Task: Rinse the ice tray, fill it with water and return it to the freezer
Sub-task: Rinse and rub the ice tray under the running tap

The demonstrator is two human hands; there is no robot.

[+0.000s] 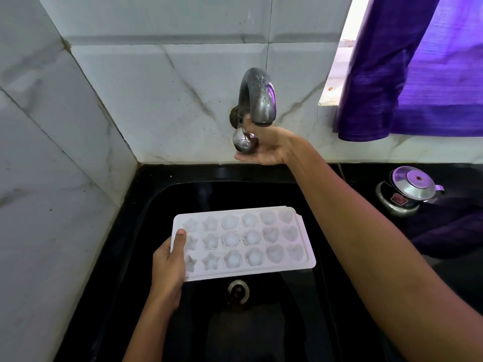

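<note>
A white plastic ice tray (261, 241) with star, flower and heart moulds is held level over the black sink (156, 205). My left hand (168, 265) grips the tray's left end, thumb on top. Reaching up to the wall, my right hand (269, 147) has its fingers wrapped around the round metal knob (243, 143) of the curved steel tap (257, 100). No water is seen running from the spout. The moulds look whitish inside.
The sink's drain (238, 291) lies below the tray. A steel pot with a lid (407, 190) stands on the black counter at the right. A purple curtain (418, 74) hangs at the window above it. Marble-look tiles line the back and left walls.
</note>
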